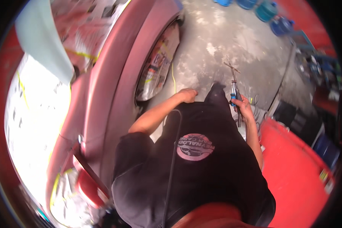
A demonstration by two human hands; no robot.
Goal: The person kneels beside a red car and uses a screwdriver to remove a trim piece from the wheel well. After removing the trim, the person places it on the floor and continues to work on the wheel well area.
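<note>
My right hand is closed around a bundle of long metal hand tools. A blue grip shows among them, and one tool ends in a crossbar like a T-handle. The tools point away from me over the floor. My left hand is curled at the front of my waist, by the edge of my black T-shirt. Its fingertips are turned from view, so whatever they hold is hidden. To its left stands a dull reddish car body, whose wheel opening is covered with masking sheet.
A red panel lies close on my right. Blue jugs stand at the far right, with clutter nearby. Masking paper with yellow tape covers the car's left parts. A thin dark cable hangs down my chest.
</note>
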